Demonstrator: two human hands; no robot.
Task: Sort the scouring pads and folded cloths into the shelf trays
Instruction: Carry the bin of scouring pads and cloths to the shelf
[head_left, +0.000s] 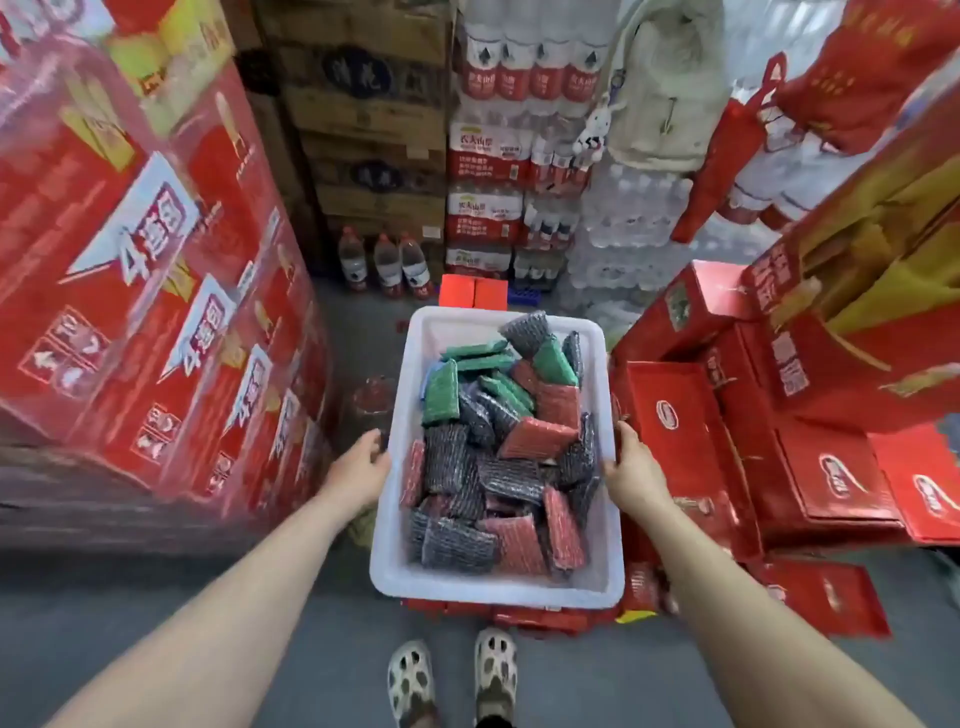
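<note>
Tub of pads gripped by both hands

Pads (488, 457) in green, red and dark grey lie heaped in a white tub (498, 584). Left hand (363, 467) grips the tub's left rim, fingers curled over it; right hand (631, 467) grips the right rim likewise. Red cartons (810, 467) stand just right of the tub, wrapped red boxes (130, 291) to its left. Two shoes (452, 675) show below on the floor.
</note>
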